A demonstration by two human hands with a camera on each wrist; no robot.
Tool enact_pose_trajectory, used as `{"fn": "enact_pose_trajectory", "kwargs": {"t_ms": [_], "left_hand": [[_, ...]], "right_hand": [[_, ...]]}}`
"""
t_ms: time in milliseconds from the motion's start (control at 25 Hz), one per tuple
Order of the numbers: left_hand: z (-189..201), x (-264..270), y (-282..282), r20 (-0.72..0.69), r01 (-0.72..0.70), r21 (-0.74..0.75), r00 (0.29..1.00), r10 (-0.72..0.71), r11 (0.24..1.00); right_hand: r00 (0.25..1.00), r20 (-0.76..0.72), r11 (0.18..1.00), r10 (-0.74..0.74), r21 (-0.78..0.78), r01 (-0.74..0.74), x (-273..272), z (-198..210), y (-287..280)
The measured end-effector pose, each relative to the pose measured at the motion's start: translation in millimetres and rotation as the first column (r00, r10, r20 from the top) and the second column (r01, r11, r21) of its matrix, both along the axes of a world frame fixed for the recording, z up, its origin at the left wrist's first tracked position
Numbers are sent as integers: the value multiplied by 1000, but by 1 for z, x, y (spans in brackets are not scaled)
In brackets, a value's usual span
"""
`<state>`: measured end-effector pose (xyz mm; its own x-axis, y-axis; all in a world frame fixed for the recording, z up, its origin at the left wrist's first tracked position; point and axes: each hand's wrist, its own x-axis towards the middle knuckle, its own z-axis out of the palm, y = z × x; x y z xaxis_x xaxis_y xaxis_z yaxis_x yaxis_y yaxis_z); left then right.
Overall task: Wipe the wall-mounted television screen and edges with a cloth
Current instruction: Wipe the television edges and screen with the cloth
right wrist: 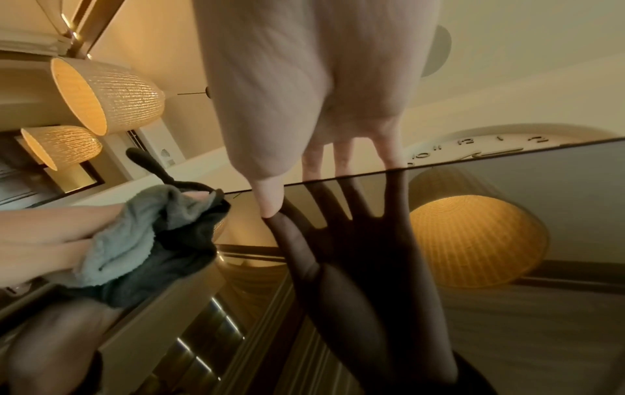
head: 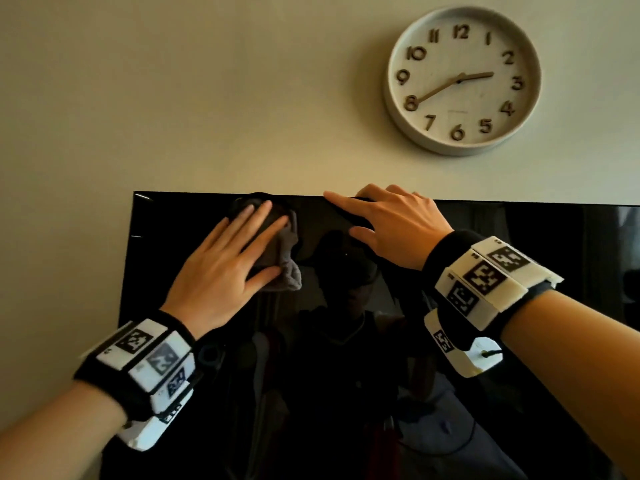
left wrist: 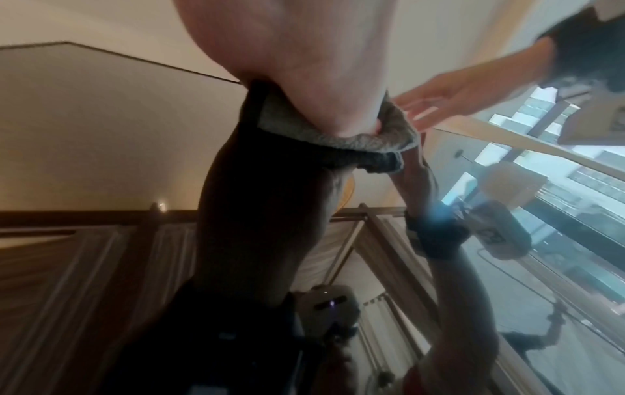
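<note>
The black wall-mounted television (head: 519, 271) fills the lower part of the head view, its top left corner near the wall. My left hand (head: 228, 258) lies flat with straight fingers on a bunched grey cloth (head: 285, 271), pressing it to the glass just under the top edge. The left wrist view shows that cloth (left wrist: 355, 139) under my palm. My right hand (head: 391, 223) rests on the top edge to the right, fingers spread. In the right wrist view its fingers reach over the edge and the thumb tip (right wrist: 270, 203) touches the screen (right wrist: 541, 334). The cloth (right wrist: 128, 240) sits to its left.
A round white wall clock (head: 462, 79) hangs above the television, to the right of my hands. Pale bare wall (head: 173, 98) lies above and left of the screen. The glass mirrors the room, lamps and my arms.
</note>
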<state>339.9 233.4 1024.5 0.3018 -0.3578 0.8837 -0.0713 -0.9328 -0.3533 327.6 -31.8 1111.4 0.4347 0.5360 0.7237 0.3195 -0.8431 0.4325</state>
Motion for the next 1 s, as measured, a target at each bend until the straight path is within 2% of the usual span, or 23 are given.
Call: {"fn": "enact_pose_trajectory", "kwargs": {"t_ms": [80, 200, 360, 520, 600, 720, 800, 880, 960, 1000], "left_hand": [[0, 2, -16, 11, 38, -16, 999, -38, 999], [-3, 10, -44, 55, 50, 43, 997, -53, 998], [-9, 6, 3, 38, 21, 12, 999, -21, 1000], [-11, -2, 61, -57, 13, -88, 998, -18, 996], [-12, 0, 53, -55, 39, -142, 997, -47, 989], [-20, 9, 21, 8, 67, -51, 998, -66, 996], [-17, 9, 28, 7, 70, 6, 998, -70, 998], [-10, 6, 49, 21, 85, -34, 996, -84, 996], [-8, 5, 63, 3, 138, -87, 990, -138, 987], [-8, 7, 64, -20, 184, -114, 982, -187, 976]], "right_hand": [[1000, -27, 1000, -6, 28, 6, -4, -1, 4], [999, -43, 997, 7, 71, -4, -9, 1, 21], [998, -20, 999, 51, -4, -51, -2, 1, 57], [1000, 2, 1000, -21, 4, 21, 5, -7, 58], [999, -23, 999, -23, 35, 24, 1, -4, 61], [998, -51, 998, -32, 61, 35, -7, -4, 71], [996, -62, 994, -71, 76, 75, -9, -6, 74], [990, -87, 985, -112, 118, 122, -13, -7, 76], [999, -43, 976, -31, 216, 39, -19, -15, 95], [996, 24, 969, 85, 230, -88, -22, -24, 112]]}}
